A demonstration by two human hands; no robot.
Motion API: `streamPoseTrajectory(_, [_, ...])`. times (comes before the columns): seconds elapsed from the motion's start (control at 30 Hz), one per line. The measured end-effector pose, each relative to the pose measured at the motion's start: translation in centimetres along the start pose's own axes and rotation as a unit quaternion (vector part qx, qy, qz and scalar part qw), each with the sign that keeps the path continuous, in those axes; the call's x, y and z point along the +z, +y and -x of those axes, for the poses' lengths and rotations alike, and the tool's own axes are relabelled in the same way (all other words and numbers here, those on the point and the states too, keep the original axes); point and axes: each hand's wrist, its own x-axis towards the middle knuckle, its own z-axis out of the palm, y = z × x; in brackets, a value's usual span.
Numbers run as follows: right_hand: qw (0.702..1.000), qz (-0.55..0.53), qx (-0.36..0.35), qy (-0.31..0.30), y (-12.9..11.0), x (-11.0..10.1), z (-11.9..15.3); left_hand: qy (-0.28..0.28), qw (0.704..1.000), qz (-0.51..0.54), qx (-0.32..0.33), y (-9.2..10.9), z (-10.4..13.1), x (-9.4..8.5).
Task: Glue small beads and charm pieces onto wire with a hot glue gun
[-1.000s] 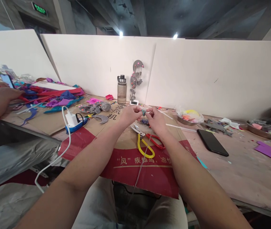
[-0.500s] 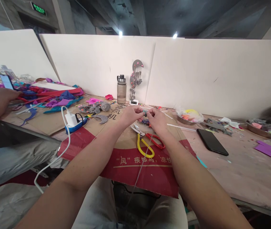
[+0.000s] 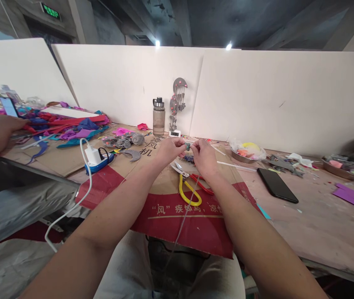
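Note:
My left hand [image 3: 171,150] and my right hand [image 3: 204,158] meet above the cardboard, thumbs and fingertips pinched. A small grey-green piece [image 3: 188,146], too small to name, sits between them; both hands' fingertips touch it. A thin grey yarn [image 3: 185,214] runs from near my right hand down over the cardboard edge to my lap; its upper end is hidden. Just below the hands lie scissors [image 3: 189,195] with one yellow and one red handle, blades apart and pointing away. A dark bundle of tiny bits [image 3: 189,159] rests under my fingers.
A water bottle [image 3: 158,118] and a grey moon-shaped hanging ornament [image 3: 180,86] stand by the white board. Left are a charger [image 3: 92,156], a grey felt crescent [image 3: 132,155] and coloured cloth strips [image 3: 71,124] near another person's hand [image 3: 4,126]. A black phone [image 3: 277,185] lies right.
My right hand has shifted slightly, its fingers now a little farther from the left, so more of the small grey-green piece shows. The yarn's upper part moved slightly; the scissors have stayed put.

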Motion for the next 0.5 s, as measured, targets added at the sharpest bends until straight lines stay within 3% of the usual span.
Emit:
streamPoseTrajectory(0.13, [0.998,-0.041,0.028,-0.040,0.1,0.4,0.0,0.031,0.999,0.039,-0.013,-0.5,-0.5,-0.5])
streamPoseTrajectory(0.23, [0.986,-0.111,0.039,-0.119,-0.3,0.6,0.2,0.114,0.990,0.081,-0.006,-0.9,-1.2,-1.8])
streamPoseTrajectory(0.33, [0.964,-0.158,0.029,-0.213,-0.8,-0.1,0.0,0.214,0.963,0.166,0.008,-1.3,-2.0,-3.6])
streamPoseTrajectory(0.4, [0.971,-0.102,0.046,-0.211,-0.7,-1.2,-0.4,0.257,0.941,0.219,0.006,-1.4,-2.3,-4.4])
streamPoseTrajectory(0.47, [0.980,0.046,0.095,-0.166,0.1,-2.2,-0.8,0.261,0.935,0.240,-0.005,-1.4,-2.4,-4.5])
streamPoseTrajectory(0.5, [0.971,0.135,0.122,-0.157,0.7,-2.5,-1.0,0.253,0.937,0.240,-0.010,-1.4,-2.3,-4.4])
